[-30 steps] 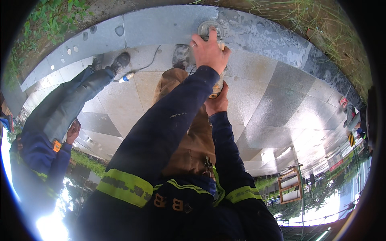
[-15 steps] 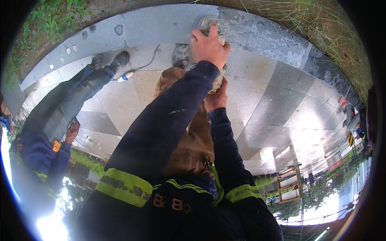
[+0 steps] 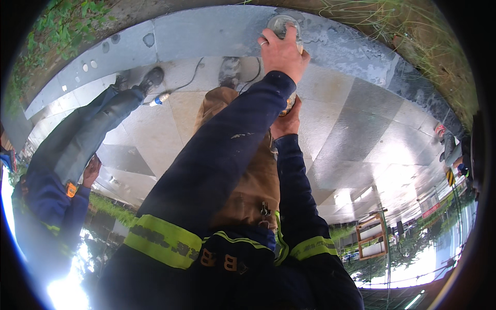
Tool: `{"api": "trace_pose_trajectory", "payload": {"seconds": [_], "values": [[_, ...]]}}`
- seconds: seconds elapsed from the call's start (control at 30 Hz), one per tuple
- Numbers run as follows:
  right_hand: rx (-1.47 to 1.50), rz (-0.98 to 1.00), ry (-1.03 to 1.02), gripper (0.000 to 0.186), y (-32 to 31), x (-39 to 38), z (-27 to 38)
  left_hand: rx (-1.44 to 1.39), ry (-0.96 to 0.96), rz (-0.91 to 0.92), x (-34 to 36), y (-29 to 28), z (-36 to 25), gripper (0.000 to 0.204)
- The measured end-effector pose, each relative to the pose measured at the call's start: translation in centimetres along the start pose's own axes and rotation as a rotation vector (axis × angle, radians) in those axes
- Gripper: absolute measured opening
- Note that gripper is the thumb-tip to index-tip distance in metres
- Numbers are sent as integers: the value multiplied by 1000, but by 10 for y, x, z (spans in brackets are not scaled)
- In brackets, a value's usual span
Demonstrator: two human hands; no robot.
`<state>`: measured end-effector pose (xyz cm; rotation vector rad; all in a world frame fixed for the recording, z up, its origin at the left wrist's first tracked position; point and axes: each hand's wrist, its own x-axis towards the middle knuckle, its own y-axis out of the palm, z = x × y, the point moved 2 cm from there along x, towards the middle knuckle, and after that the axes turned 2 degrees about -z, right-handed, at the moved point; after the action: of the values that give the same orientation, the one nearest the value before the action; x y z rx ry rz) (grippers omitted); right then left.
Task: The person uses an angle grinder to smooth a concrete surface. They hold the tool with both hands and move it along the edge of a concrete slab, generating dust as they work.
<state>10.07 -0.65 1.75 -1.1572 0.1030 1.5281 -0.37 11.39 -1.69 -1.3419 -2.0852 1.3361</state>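
Both my hands are on an angle grinder (image 3: 279, 24), whose round head lies against the grey stone edging (image 3: 206, 32). My left hand (image 3: 283, 54) presses over the front of it, fingers bent around the head, a ring on one finger. Farther back, my right hand (image 3: 289, 120) is wrapped round the yellowish rear body, which my left sleeve partly hides. Pale, patchy wet marks spread on the stone to the right of the head. The disc underneath cannot be seen.
A co-worker (image 3: 72, 150) stands at the left, shoes by the edging. A cable (image 3: 188, 82) with a blue-and-white connector (image 3: 159, 99) lies on the paving (image 3: 330, 124). Grass (image 3: 382, 26) borders the stone. Another person (image 3: 457, 155) is at the far right.
My hands and the grinder have slid to the right along the stone edging. More cable shows beside my shoe. The co-worker has hardly moved.
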Motion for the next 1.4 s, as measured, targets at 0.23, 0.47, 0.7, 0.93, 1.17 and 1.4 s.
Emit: {"api": "trace_pose_trajectory", "payload": {"seconds": [0.23, 0.47, 0.7, 0.93, 1.17, 1.4], "values": [[-53, 87, 74, 88, -2, -10, -2, 44, -75, -23, -16, -6, 12, 73], [-6, 66, -5, 84, -7, 2, 2, 9, -52, -25, -4, -2, 5, 73], [-54, 95, 50, 84, -5, -2, 1, -21, -107, -8, -9, -12, 8, 74], [-30, 48, 39, 87, -22, 10, 10, -7, -37, -38, 5, 5, -14, 73], [-58, 68, 28, 86, -19, 13, 11, -36, -56, -24, 5, 1, -7, 71], [-58, 19, 60, 84, -27, 13, 10, -18, -36, -50, 4, 7, -20, 70]]}}
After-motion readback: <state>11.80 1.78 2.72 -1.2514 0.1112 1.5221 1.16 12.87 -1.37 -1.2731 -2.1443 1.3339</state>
